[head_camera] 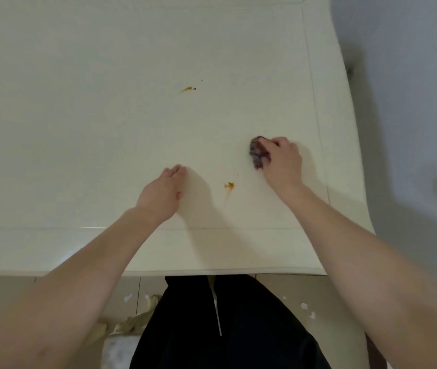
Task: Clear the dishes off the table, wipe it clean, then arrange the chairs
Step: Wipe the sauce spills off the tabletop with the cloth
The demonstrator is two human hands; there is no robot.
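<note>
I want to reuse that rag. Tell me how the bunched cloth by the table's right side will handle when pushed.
The cloth looks crumpled into a wad under the right hand, so it is probably soft and floppy. It likely weighs little, being small. On the glossy table it should slide easily, and will not roll.

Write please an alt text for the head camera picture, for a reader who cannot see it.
Seen from above, a person's right hand grips a dark crumpled cloth on a white table, while the left hand rests open on it. Two orange stains remain, one nearby and one farther off.
</note>
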